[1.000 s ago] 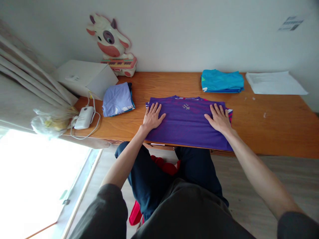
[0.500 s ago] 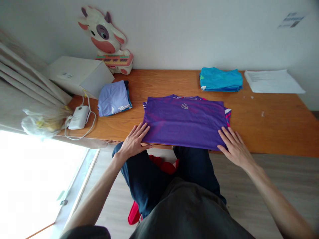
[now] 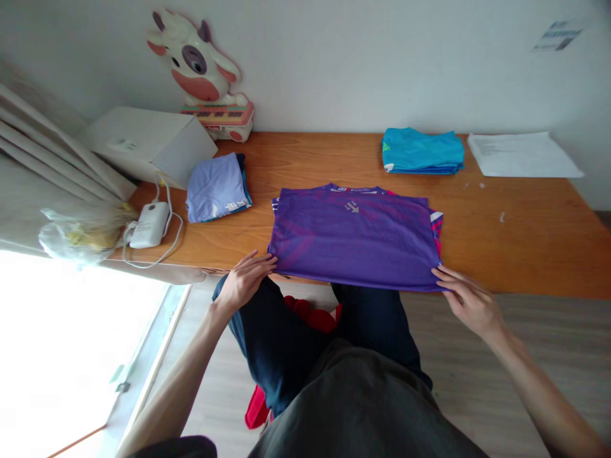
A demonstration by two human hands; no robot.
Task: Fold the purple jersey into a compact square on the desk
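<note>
Purple shirt [image 3: 356, 235] lies flat at the surface's [image 3: 515, 242] near edge, hem overhanging. Left hand [image 3: 244, 280] pinches the near-left corner; right hand [image 3: 465, 298] pinches the near-right corner. Step judged: hem gripped for a fold. Next move calls for both corners lifted evenly and carried toward the collar.

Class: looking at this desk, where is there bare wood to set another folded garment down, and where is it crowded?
Bare wood lies between the purple shirt and the paper, and between the shirt and the blue pile. The left end is crowded: box, lilac garment, charger.
</note>
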